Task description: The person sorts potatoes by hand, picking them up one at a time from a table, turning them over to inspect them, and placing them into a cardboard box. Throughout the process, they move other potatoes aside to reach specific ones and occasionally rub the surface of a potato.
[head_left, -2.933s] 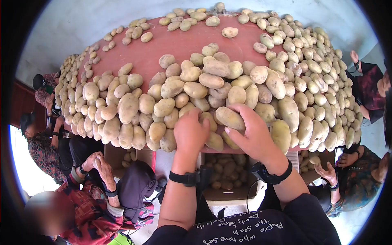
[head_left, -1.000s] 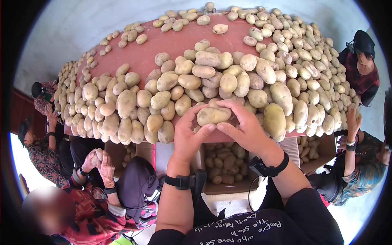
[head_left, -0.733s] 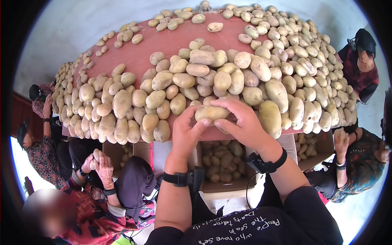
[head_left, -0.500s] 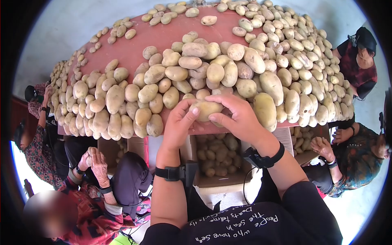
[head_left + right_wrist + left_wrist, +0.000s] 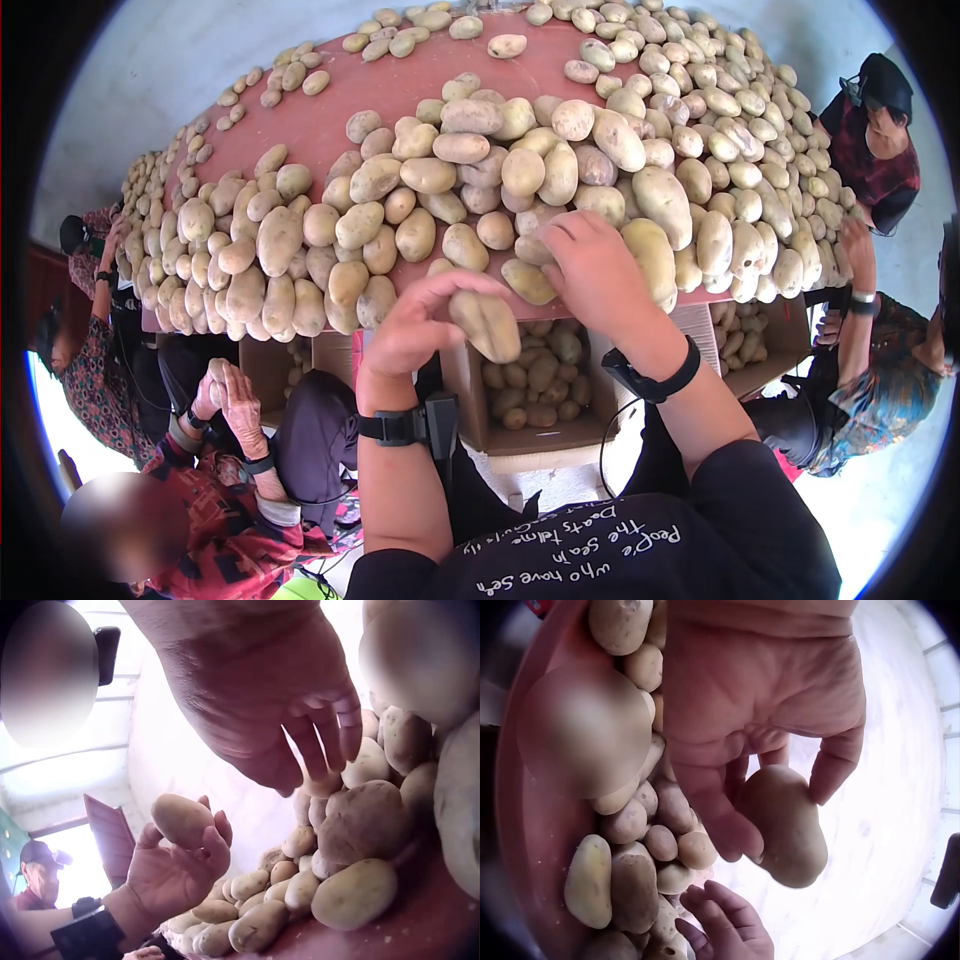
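Note:
My left hand [image 5: 415,318] grips an oblong, brownish-yellow potato [image 5: 485,326] in front of the table edge, above an open cardboard box. In the left wrist view, thumb and fingers sit on opposite sides of that potato [image 5: 784,825], which has a shallow waist. The right wrist view shows it too, with the left hand [image 5: 180,866] bent around it. My right hand [image 5: 605,270] reaches over the near side of the potato heap [image 5: 465,175], holding nothing. Its fingers are spread a little and hang down right at the potatoes, beside a yellowish one [image 5: 528,282].
The red tabletop [image 5: 400,95] carries potatoes piled along its near and right sides. Below its edge stands the cardboard box [image 5: 540,436] with several potatoes inside. Other people sit close by on both sides, including one in a red patterned sleeve [image 5: 215,500].
Both hands turned one potato together near the table edge. Now they are apart: the left has drawn toward the box with the potato, the right has let go and moved forward to the heap.

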The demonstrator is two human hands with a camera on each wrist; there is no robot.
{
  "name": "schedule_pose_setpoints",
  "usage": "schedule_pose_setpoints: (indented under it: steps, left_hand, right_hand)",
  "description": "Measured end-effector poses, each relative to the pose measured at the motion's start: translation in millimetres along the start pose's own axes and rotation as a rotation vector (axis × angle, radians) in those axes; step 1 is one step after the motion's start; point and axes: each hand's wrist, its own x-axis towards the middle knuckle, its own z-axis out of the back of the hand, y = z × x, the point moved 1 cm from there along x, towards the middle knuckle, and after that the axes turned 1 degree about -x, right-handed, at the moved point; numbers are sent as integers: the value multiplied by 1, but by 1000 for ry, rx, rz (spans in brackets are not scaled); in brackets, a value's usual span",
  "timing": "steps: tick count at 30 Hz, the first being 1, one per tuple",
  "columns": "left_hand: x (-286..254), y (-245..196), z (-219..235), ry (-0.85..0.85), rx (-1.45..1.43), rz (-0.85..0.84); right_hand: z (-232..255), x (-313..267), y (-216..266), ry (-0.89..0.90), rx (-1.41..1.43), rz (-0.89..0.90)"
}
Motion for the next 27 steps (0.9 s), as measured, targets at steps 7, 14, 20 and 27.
schedule_pose_setpoints:
  steps: [7,14,20,27]
  left_hand:
    - [1,1,-23,193,93,408]
    - [3,7,-11,-156,174,461]
    - [13,6,-14,-381,-29,283]
    - [20,15,-13,-523,-55,95]
  right_hand:
    - [-21,-2,5,-2,-200,-82]
    - [-17,3,7,-30,-76,-104]
    - [-6,9,30,-157,146,75]
    - [-8,6,29,-175,250,165]
